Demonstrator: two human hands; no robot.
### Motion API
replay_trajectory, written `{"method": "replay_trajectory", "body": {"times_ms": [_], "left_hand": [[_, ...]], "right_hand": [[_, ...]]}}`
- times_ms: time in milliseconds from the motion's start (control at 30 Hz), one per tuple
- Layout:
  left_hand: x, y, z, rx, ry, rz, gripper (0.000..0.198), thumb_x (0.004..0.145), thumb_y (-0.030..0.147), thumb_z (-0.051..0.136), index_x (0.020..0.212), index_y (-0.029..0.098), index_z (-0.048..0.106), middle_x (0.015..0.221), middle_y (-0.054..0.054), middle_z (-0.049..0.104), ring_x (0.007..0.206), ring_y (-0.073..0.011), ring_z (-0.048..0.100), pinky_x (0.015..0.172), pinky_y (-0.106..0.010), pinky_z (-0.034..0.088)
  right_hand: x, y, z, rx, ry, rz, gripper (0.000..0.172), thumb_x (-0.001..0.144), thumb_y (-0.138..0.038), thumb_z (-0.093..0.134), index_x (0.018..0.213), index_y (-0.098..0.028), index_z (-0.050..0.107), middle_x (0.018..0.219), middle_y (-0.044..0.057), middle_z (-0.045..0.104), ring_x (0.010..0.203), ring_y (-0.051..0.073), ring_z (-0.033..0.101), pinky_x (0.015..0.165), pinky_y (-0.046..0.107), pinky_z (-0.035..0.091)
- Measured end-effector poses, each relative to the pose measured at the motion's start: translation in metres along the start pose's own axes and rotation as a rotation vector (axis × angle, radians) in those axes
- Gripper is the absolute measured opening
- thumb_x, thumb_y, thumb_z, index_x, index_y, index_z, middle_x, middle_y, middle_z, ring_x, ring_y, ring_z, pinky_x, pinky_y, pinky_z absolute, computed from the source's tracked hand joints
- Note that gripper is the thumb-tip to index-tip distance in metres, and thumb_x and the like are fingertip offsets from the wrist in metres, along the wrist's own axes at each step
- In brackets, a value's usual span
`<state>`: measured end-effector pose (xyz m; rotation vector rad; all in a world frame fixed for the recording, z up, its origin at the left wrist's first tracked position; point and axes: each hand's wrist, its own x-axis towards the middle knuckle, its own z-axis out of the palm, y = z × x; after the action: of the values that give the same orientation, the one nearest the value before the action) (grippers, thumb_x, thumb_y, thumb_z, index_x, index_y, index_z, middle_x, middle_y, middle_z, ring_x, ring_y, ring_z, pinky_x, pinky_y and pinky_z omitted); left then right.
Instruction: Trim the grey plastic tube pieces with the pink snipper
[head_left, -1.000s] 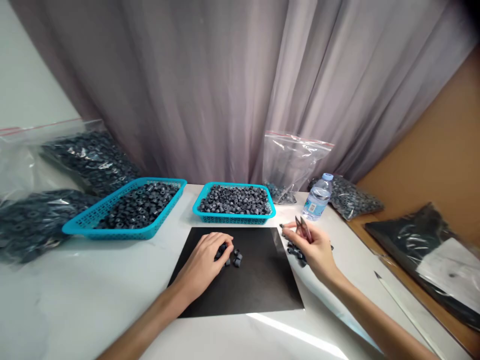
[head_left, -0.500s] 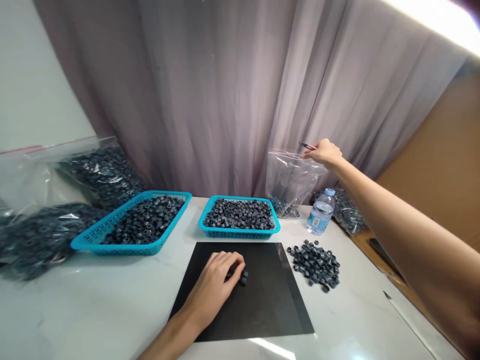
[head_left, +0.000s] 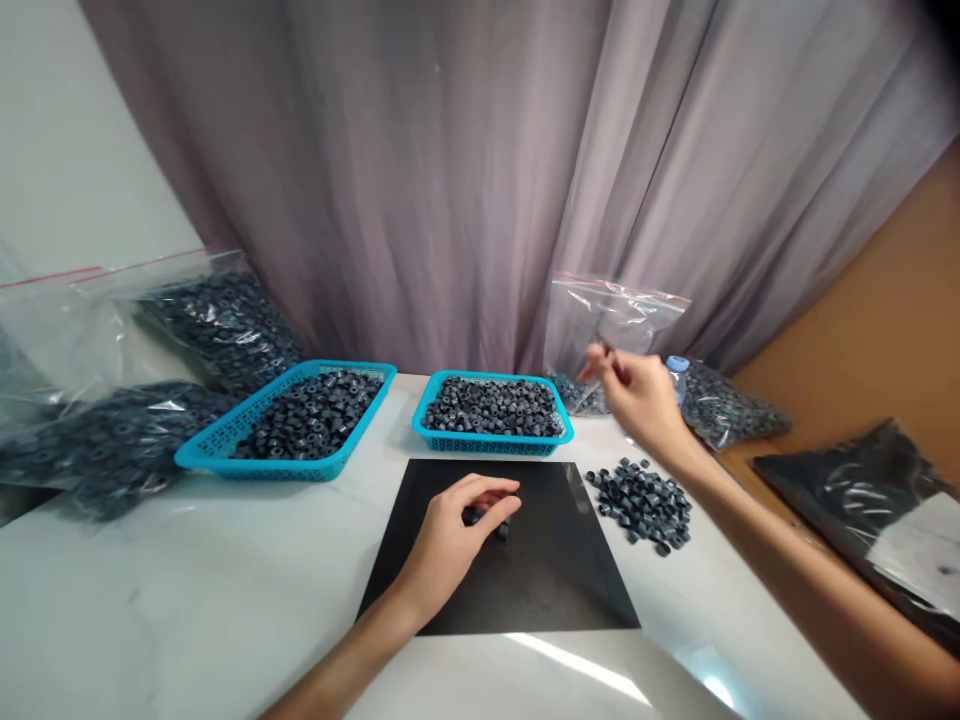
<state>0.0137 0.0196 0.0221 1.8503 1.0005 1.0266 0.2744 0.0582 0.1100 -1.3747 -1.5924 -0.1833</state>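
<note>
My left hand (head_left: 457, 530) rests over the black mat (head_left: 555, 570), its fingers curved and thumb spread apart from them. A few small dark ring-shaped pieces (head_left: 502, 531) lie under and beside its thumb, partly hidden by the hand. My right hand (head_left: 641, 395) is raised in front of the clear zip bag (head_left: 577, 320), closed around dark tweezers (head_left: 603, 343) that show only in small part. Dark pieces sit in the bottom of that bag. Below the right forearm, a loose pile of the same pieces (head_left: 645, 505) lies on the white table.
Two blue baskets of dark pieces, the left basket (head_left: 262, 467) and the middle basket (head_left: 495, 443), stand behind the mat. Filled bags (head_left: 217, 320) lean at the left. A water bottle (head_left: 678, 375) is partly behind my right hand; another filled bag (head_left: 731, 405) lies beyond it.
My right hand has come down and slightly left from the bag's top edge, letting the bag's rim show. My left hand's thumb and fingers have opened a little. The view has shifted.
</note>
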Motion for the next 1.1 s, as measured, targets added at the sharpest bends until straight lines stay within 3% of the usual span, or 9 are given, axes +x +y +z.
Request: {"method": "replay_trajectory", "body": {"times_ms": [133,233,300,433,567,700,800,967,1100], "left_hand": [[-0.001,0.001,0.006,-0.014,-0.02,0.016,0.026,0.088,0.035,0.072,0.111,0.025,0.077,0.103,-0.003,0.073,0.09,-0.0191,0.069,0.086,-0.031,0.054],[-0.003,0.003,0.011,-0.001,-0.012,0.047,0.022,0.09,0.032,0.07,0.11,0.026,0.077,0.105,-0.002,0.075,0.093,-0.0182,0.069,0.089,-0.03,0.054],[-0.004,0.005,0.014,0.009,-0.002,0.053,0.021,0.091,0.032,0.07,0.109,0.026,0.077,0.105,-0.001,0.076,0.093,-0.018,0.069,0.089,-0.029,0.054],[-0.006,0.011,0.018,0.022,0.009,0.072,0.019,0.089,0.031,0.072,0.106,0.025,0.077,0.102,-0.001,0.078,0.09,-0.0176,0.07,0.088,-0.028,0.054],[-0.01,0.017,0.023,0.004,0.01,0.103,0.016,0.087,0.03,0.074,0.102,0.026,0.078,0.1,0.0,0.077,0.089,-0.0161,0.069,0.087,-0.026,0.052],[-0.013,0.019,0.028,-0.128,-0.045,0.026,0.016,0.087,0.034,0.075,0.101,0.027,0.078,0.099,0.001,0.076,0.09,-0.0153,0.066,0.086,-0.025,0.05],[-0.013,0.018,0.029,-0.215,-0.084,-0.02,0.017,0.087,0.035,0.076,0.101,0.027,0.078,0.099,0.001,0.075,0.087,-0.0145,0.063,0.084,-0.025,0.049],[-0.013,0.02,0.029,-0.27,-0.128,-0.061,0.019,0.086,0.035,0.076,0.103,0.026,0.079,0.097,0.0,0.075,0.088,-0.0159,0.061,0.083,-0.027,0.046],[-0.013,0.022,0.029,-0.294,-0.146,-0.077,0.024,0.086,0.035,0.076,0.107,0.024,0.08,0.097,-0.003,0.076,0.091,-0.0188,0.063,0.086,-0.03,0.047]], "right_hand": [[-0.099,0.003,0.039,0.293,-0.232,0.088,0.044,0.104,-0.046,0.042,0.084,-0.017,0.069,0.064,0.0,0.056,0.056,0.014,0.048,0.057,0.026,0.035],[-0.133,0.008,0.061,0.401,-0.363,0.078,0.036,0.103,-0.039,0.043,0.085,-0.019,0.067,0.078,0.004,0.064,0.069,0.017,0.057,0.065,0.027,0.042],[-0.139,0.007,0.069,0.442,-0.416,0.068,0.032,0.102,-0.036,0.045,0.085,-0.02,0.067,0.083,0.005,0.065,0.075,0.018,0.06,0.071,0.028,0.044],[-0.136,0.007,0.075,0.625,-0.5,0.19,0.024,0.098,-0.033,0.05,0.107,-0.02,0.068,0.099,0.006,0.07,0.09,0.021,0.064,0.087,0.033,0.049],[-0.135,0.013,0.075,0.676,-0.55,0.271,0.029,0.097,-0.039,0.053,0.106,-0.018,0.071,0.087,0.004,0.07,0.081,0.02,0.063,0.086,0.035,0.051],[-0.135,0.013,0.07,0.755,-0.61,0.266,0.037,0.101,-0.045,0.047,0.106,-0.018,0.072,0.079,0.004,0.068,0.077,0.019,0.063,0.084,0.035,0.052],[-0.134,0.011,0.067,0.794,-0.629,0.258,0.037,0.1,-0.044,0.048,0.109,-0.018,0.073,0.093,0.006,0.072,0.086,0.021,0.066,0.088,0.036,0.052],[-0.136,0.013,0.068,0.751,-0.648,0.249,0.037,0.095,-0.029,0.051,0.128,-0.022,0.067,0.126,0.007,0.07,0.119,0.025,0.064,0.106,0.042,0.047],[-0.137,0.014,0.068,0.647,-0.674,0.147,0.045,0.09,-0.021,0.051,0.132,-0.025,0.065,0.137,0.006,0.066,0.125,0.025,0.061,0.109,0.044,0.045]]}}
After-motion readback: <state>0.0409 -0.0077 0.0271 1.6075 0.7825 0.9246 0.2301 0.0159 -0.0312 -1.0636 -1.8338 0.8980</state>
